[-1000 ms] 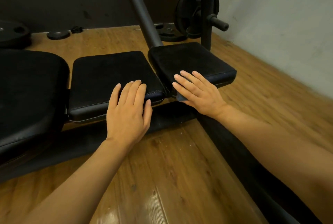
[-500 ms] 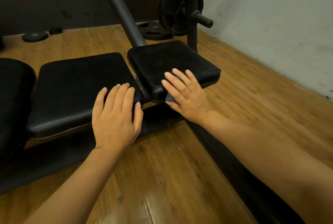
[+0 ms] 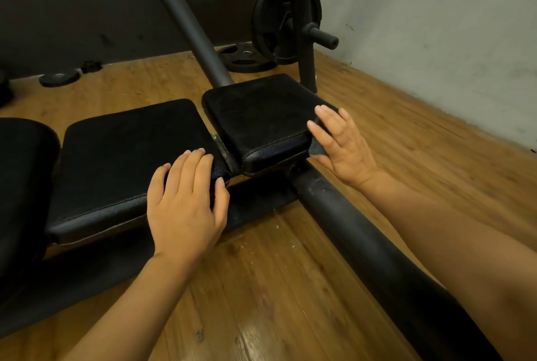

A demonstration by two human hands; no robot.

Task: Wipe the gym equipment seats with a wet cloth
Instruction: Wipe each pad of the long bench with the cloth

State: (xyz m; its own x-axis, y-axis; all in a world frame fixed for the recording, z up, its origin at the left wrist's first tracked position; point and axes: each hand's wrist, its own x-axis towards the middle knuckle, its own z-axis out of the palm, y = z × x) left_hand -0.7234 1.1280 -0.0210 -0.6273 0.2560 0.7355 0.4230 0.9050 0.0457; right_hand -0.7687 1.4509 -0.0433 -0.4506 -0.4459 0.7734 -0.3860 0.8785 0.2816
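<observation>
Head view shows the right hand (image 3: 343, 147) at the right-hand edge of the end seat pad (image 3: 261, 116), where half a second ago it lay over that pad's near front corner; it has slid sideways along the front edge. Its fingers are spread and fairly straight, and a dark scrap of cloth (image 3: 317, 149) peeks out beneath the palm against the pad's side, so the cloth appears to sit pressed between hand and pad rather than pinched, though most of it is hidden. The left hand (image 3: 186, 203) stays flat, fingers together, on the near right corner of the middle seat pad (image 3: 128, 151), thumb draped over the edge, bracing. The shift suggests the front edge of the end pad has had one pass and the wipe is now reaching its side; the middle pad and the larger pad (image 3: 20, 174) on the bench's left likely remain to be done.
</observation>
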